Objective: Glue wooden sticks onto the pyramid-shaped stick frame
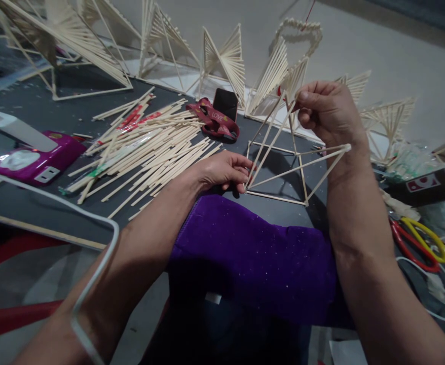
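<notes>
Grey surface (66,114): adjoined pale wall (359,40)
Left hand (224,170): low, pinched stick frame (275,197) corner
Right hand (329,109): raised, pinched its top

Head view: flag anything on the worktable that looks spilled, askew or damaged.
The loose sticks stand out: beside the left hand they lie splayed and crossed, mixed with plastic wrappers, unlike the orderly stick models along the wall. Nothing, including the stick frame in hand, looks plainly broken.
</notes>
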{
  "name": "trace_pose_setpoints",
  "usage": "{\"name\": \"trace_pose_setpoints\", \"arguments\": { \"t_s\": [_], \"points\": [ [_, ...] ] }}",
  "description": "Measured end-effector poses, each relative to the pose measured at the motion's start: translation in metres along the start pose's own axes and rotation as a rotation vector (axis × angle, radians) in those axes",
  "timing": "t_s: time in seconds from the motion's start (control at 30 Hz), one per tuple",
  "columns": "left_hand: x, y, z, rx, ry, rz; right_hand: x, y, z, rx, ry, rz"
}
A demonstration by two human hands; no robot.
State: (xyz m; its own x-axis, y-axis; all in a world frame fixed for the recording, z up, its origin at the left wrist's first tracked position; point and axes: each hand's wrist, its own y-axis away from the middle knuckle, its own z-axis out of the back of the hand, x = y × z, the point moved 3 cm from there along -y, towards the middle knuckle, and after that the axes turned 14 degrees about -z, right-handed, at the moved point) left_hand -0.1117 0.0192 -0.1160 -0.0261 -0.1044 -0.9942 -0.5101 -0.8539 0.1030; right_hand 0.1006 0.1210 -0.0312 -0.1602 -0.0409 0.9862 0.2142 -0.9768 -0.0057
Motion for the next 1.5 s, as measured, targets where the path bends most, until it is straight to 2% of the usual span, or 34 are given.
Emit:
{"name": "trace_pose_setpoints", "arguments": {
  "t_s": [0.47, 0.8, 1.2, 1.5],
  "points": [
    [0.0046, -0.0008, -0.0031, 0.043, -0.043, -0.036, 0.0040, 0.0020, -0.0020, 0.060, -0.069, 0.034],
    [0.0049, -0.0014, -0.0036, 0.034, -0.077, -0.034, 0.0016, 0.0003, -0.0008, 0.011, 0.007, 0.028],
    [0.0035, -0.0023, -0.0047, 0.042, -0.088, -0.009, 0.0035, 0.0013, -0.0030, 0.019, 0.018, -0.016],
    [-0.0007, 0.0007, -0.0065, 0.026, -0.112, 0.003, 0.0089, 0.0052, -0.0084, 0.055, -0.004, 0.068]
  ]
}}
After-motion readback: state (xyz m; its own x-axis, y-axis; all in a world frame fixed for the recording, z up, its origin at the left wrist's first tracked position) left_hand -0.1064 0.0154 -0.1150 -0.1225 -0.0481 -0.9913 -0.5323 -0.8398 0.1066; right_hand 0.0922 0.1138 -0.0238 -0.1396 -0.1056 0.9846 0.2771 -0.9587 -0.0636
